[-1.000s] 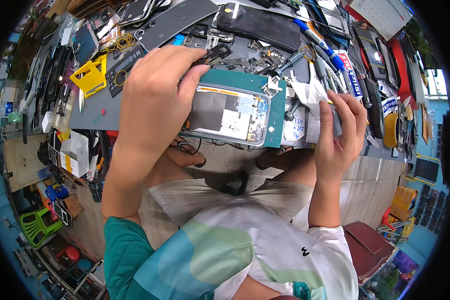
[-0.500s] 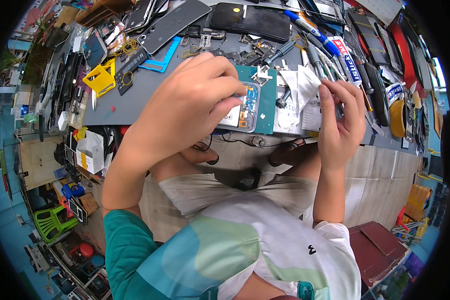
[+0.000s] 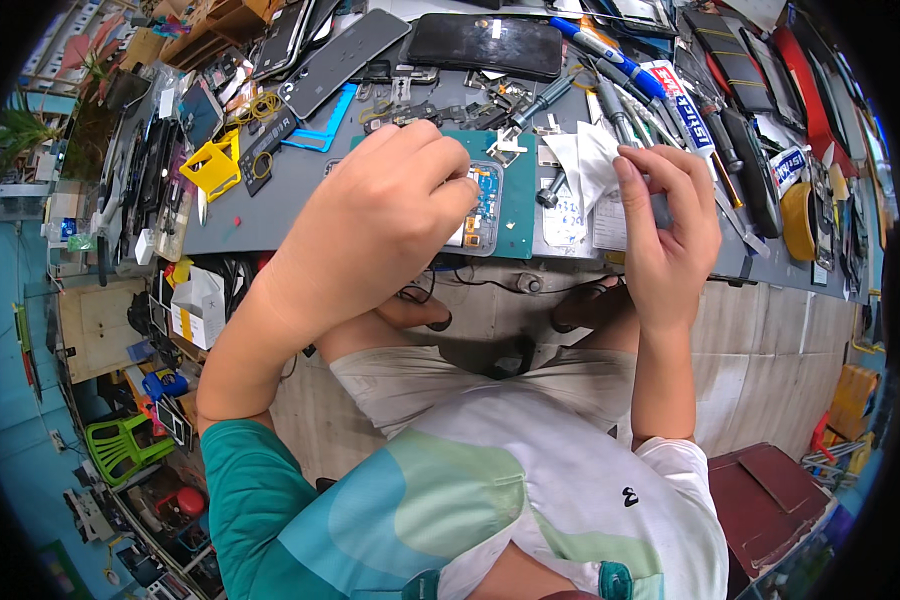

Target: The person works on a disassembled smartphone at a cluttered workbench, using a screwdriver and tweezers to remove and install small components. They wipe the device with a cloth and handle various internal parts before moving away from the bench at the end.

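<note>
An opened phone (image 3: pixel 485 207) with blue circuit board and bare inner parts lies on a green mat (image 3: pixel 519 200) at the table's near edge. My left hand (image 3: pixel 400 200) is over it, back of the hand up, fingers curled and pressed together. It covers the phone's left part, and whatever those fingers hold is hidden. To the right, my right hand (image 3: pixel 673 220) is raised, thumb and forefinger meeting at the edge of a white tissue (image 3: pixel 595 165). The tissue hangs above papers (image 3: pixel 563 220) beside the mat. A grey screwdriver-like tool (image 3: pixel 550 192) lies between mat and tissue.
Behind the mat are small phone parts (image 3: pixel 400 108), a black phone (image 3: pixel 485 45) and a grey back panel (image 3: pixel 345 62). Pens and tools (image 3: pixel 620 65) crowd the right. A yellow plastic piece (image 3: pixel 210 168) and a blue frame (image 3: pixel 315 135) lie left.
The whole view has shifted slightly, so the table things sit a little further left. My left fingers look more closely curled. The right hand keeps its place at the tissue.
</note>
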Tool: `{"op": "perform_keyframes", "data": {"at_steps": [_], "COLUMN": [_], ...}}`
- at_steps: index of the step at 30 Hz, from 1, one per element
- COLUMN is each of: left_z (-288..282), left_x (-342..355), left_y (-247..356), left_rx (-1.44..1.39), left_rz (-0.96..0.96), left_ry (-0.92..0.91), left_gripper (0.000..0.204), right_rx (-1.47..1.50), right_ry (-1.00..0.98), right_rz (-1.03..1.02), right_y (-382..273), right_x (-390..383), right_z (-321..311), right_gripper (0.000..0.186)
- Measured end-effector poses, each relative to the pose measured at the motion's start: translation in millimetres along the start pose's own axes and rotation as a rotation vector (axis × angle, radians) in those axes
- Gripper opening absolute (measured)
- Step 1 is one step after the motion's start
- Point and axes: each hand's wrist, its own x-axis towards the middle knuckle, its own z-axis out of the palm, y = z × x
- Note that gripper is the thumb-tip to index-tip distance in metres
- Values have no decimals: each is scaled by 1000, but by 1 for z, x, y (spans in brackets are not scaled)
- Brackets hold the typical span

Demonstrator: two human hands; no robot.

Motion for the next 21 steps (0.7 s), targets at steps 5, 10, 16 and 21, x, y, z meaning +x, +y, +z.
{"op": "perform_keyframes", "data": {"at_steps": [5,10,16,21], "left_z": [2,5,6,6], "left_x": [-1,0,1,-2], "left_y": [3,3,6,5], "left_rx": [50,67,83,73], "left_rz": [19,49,58,66], "left_ry": [-20,16,24,7], "left_gripper": [10,10,10,11], "right_rx": [-1,-17,-8,-1], "right_ry": [0,-42,0,-4], "right_rz": [-11,6,-16,-7], "right_y": [0,-2,0,1], "right_x": [0,0,1,0], "right_z": [0,-2,0,0], "right_gripper": [15,14,14,14]}}
